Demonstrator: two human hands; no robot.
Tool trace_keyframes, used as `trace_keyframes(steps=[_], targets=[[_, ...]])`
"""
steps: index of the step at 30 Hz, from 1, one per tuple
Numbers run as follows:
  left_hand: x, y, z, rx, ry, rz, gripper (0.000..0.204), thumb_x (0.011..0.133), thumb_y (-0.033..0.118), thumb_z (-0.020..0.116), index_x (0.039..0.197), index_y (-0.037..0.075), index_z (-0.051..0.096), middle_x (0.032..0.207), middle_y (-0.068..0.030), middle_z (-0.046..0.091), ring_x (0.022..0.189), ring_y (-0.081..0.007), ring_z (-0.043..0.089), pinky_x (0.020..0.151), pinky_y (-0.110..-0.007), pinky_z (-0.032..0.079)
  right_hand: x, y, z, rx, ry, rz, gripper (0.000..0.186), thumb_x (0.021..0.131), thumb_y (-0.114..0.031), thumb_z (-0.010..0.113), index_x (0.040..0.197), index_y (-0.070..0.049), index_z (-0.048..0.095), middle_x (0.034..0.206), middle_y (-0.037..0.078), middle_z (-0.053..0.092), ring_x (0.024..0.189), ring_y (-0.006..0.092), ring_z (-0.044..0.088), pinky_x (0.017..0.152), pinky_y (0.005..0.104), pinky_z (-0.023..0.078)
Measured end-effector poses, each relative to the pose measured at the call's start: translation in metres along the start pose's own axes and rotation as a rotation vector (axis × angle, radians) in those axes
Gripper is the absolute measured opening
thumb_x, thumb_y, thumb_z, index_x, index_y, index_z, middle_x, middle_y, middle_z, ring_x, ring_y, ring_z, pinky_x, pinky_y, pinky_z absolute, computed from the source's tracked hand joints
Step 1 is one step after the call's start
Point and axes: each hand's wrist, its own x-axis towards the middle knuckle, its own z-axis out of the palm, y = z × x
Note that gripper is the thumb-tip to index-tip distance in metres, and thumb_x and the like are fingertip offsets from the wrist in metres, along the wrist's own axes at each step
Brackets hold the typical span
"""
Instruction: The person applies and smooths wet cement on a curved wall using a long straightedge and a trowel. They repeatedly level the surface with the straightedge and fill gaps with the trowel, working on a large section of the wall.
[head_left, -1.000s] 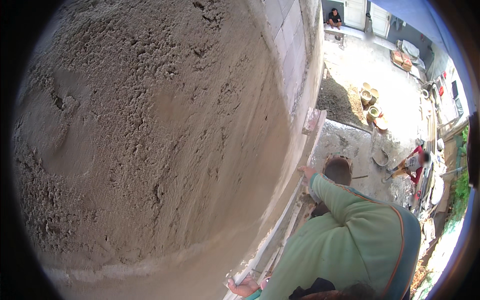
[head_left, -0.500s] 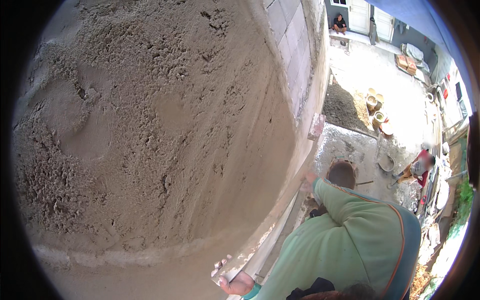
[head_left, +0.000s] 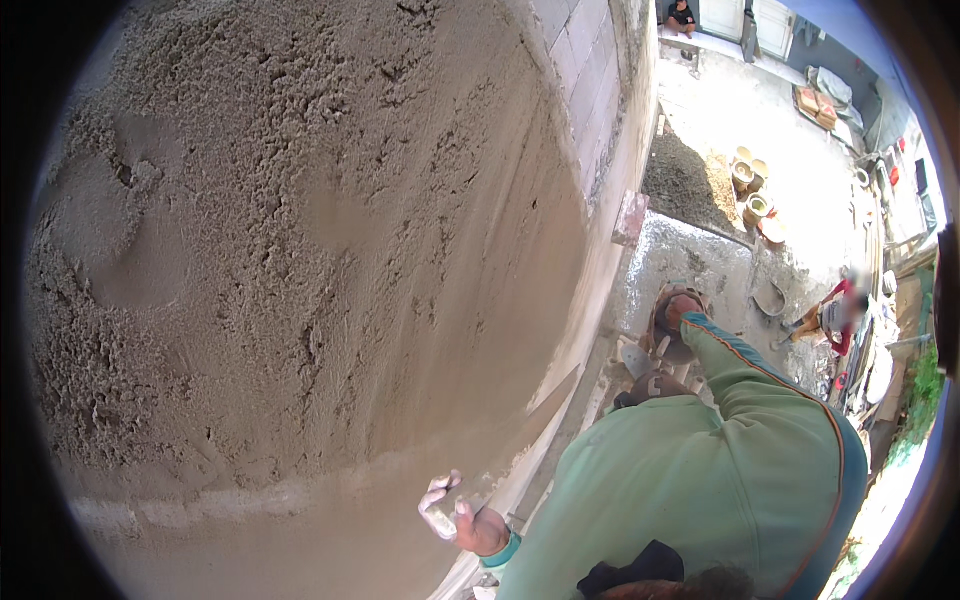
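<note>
Roughly textured wet render (head_left: 300, 260) covers the wall along my left. My left hand (head_left: 462, 515), its curled fingers smeared pale with mortar, grips the lower end of a long straightedge (head_left: 540, 420) lying along the smoother render. My right hand (head_left: 683, 308) reaches forward into or onto a bucket (head_left: 668, 332) of dark material; its fingers are hidden. A pale grey flat tool (head_left: 635, 358) lies just below that bucket. My green sleeves and clothing fill much of the lower right.
A red-sleeved co-worker (head_left: 840, 320) bends near a shovel (head_left: 768, 298) at right. Farther back are several buckets (head_left: 755, 205), a gravel pile (head_left: 678, 170), stacked sacks (head_left: 815, 108) and a seated person (head_left: 680, 18). A speckled block (head_left: 628, 218) sits at the wall's edge.
My right hand has left the straightedge and moved forward and right to the bucket. My left hand has shifted up and left with its end of the straightedge.
</note>
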Motion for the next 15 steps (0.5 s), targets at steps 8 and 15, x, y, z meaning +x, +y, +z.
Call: trace_keyframes(steps=[8,15], targets=[[-0.002,-0.026,-0.029,0.24,0.037,-0.017,0.037,0.071,0.013,0.069,0.104,0.001,0.056,0.107,-0.0157,0.058,0.096,-0.0262,0.053,0.093,-0.041,0.04,-0.056,0.015,0.14,0.742,-0.07,0.519,0.027,0.088,-0.025,0.061,0.108,-0.012,0.075,0.112,0.014,0.071,0.107,0.0346,0.067,0.09,0.0447,0.056],[0.003,-0.025,-0.034,0.312,-0.005,-0.013,0.037,0.076,0.012,0.063,0.111,0.001,0.058,0.115,-0.0152,0.058,0.101,-0.0276,0.055,0.095,-0.041,0.042,-0.02,-0.045,0.157,0.896,-0.003,0.364,0.027,0.088,-0.023,0.058,0.105,-0.01,0.074,0.104,0.02,0.07,0.105,0.0347,0.067,0.093,0.0451,0.054]])
